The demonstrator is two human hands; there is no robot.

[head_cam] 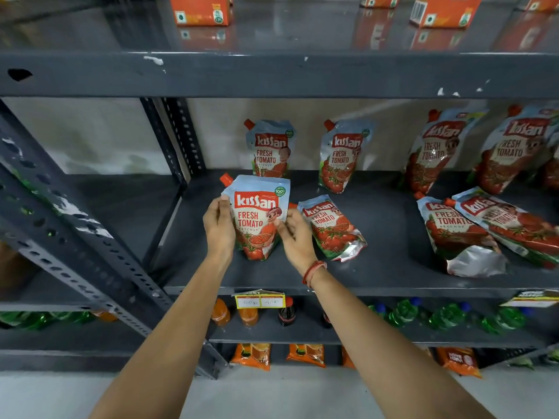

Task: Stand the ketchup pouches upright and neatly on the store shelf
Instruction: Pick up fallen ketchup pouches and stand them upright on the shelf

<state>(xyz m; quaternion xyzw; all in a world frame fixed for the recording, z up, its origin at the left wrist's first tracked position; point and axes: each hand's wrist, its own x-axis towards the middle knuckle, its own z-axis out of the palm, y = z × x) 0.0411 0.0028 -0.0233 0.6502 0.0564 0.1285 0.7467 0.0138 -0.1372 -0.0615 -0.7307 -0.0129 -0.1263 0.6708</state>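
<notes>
**Two-handed grip on a ketchup pouch at the shelf front**

Both hands close on one pouch: the left hand [218,226] pinches its left edge near the top, the right hand [295,234] pinches its right edge at mid-height, fingers curled against the film. The held pouch [257,220] stands with its long axis vertical, red spout cap up and to the left, label facing outward, its base at or just above the middle shelf [378,276]; contact with the shelf cannot be confirmed. It sits directly between the two hands, in front of an upright pouch at the back [270,148]. Just beside the right hand lies a fallen pouch [331,226], its long axis running diagonally from the spout at upper left to the base at lower right; the right hand is clearly the nearer one to it. A second upright pouch [344,155] stands behind. Further right, two more fallen pouches [484,231] overlap, with leaning pouches [472,149] behind them. By this layout, roughly half the stock remains to be stood up.
</notes>
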